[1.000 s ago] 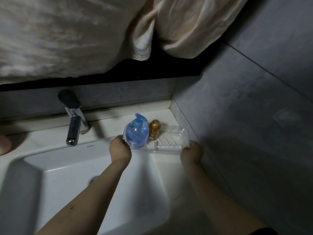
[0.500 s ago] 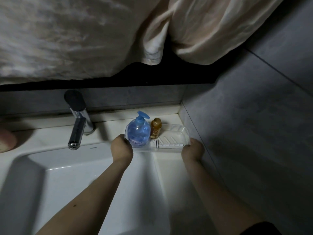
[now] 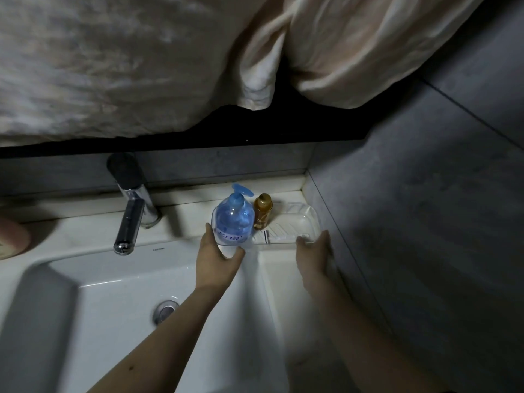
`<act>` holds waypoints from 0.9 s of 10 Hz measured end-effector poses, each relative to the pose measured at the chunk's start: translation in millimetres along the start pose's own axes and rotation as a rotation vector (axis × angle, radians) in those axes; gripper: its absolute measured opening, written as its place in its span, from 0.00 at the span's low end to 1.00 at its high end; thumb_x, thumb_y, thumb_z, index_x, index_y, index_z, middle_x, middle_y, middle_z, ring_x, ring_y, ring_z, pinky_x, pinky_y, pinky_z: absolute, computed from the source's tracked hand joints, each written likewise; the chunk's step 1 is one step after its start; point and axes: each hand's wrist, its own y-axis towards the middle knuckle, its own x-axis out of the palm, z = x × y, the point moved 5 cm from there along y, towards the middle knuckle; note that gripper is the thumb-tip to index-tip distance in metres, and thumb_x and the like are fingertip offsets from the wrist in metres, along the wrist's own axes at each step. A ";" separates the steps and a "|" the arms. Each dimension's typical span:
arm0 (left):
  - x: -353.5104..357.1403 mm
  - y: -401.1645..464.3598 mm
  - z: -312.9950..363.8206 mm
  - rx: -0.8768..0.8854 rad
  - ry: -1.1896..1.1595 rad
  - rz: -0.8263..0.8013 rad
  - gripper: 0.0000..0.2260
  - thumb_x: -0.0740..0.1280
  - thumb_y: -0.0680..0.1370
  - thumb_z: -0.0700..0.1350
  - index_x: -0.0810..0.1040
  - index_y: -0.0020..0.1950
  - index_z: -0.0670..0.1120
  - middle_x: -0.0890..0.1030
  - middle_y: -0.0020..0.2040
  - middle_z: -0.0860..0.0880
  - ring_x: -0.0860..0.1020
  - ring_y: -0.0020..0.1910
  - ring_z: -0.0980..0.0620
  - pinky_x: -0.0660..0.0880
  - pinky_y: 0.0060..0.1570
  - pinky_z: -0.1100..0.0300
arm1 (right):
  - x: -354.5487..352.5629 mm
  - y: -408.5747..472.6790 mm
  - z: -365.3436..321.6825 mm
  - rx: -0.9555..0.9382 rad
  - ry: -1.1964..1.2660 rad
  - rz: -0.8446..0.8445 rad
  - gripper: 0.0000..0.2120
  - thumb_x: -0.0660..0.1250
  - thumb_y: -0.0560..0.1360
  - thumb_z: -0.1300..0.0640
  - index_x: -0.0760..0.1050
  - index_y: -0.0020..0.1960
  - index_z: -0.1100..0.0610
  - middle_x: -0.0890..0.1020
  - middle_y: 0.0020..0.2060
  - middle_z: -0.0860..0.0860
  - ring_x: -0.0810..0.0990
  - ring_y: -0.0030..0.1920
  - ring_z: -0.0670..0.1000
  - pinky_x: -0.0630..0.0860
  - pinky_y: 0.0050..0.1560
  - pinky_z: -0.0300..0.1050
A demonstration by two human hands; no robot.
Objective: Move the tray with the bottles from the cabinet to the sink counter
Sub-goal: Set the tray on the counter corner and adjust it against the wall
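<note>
the tray [image 3: 297, 222] sits on the sink counter [image 3: 85, 234] right of centre frame, blue bottle [image 3: 234, 219] and gold bottle [image 3: 262, 211] upright. my left hand [image 3: 218, 259] and right hand [image 3: 314, 251] are spread loose at its ends. i'd slide both away level, not nudging it.

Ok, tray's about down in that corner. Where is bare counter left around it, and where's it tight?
Free: the ledge between the faucet and the tray, and the strip in front of the tray beside the basin. Crowded: the tray's left half, with the blue pump bottle and amber bottle; its right end nearly meets the wall. Left hand and right hand sit at the tray's ends.
</note>
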 end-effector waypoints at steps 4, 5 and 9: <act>5.2 20.5 9.0 -0.054 0.052 0.091 0.28 0.79 0.63 0.47 0.70 0.58 0.43 0.80 0.55 0.43 0.78 0.51 0.45 0.73 0.45 0.59 | 30.0 13.4 -13.7 0.019 -0.623 -0.161 0.26 0.57 0.79 0.54 0.53 0.74 0.59 0.60 0.73 0.62 0.62 0.71 0.64 0.69 0.66 0.58; 9.9 24.9 12.5 -0.066 0.040 0.098 0.28 0.78 0.63 0.47 0.70 0.57 0.42 0.80 0.55 0.42 0.78 0.51 0.44 0.74 0.44 0.60 | 28.3 17.7 -15.0 0.304 0.310 -0.099 0.28 0.59 0.78 0.59 0.51 0.74 0.59 0.63 0.72 0.62 0.65 0.71 0.61 0.66 0.39 0.30; 16.5 43.3 22.1 -0.092 0.068 0.103 0.26 0.77 0.65 0.47 0.69 0.56 0.41 0.80 0.55 0.42 0.79 0.51 0.42 0.76 0.47 0.54 | 38.5 37.7 -37.8 0.298 0.280 -0.137 0.25 0.64 0.75 0.59 0.63 0.69 0.66 0.76 0.57 0.60 0.71 0.49 0.52 0.66 0.48 0.42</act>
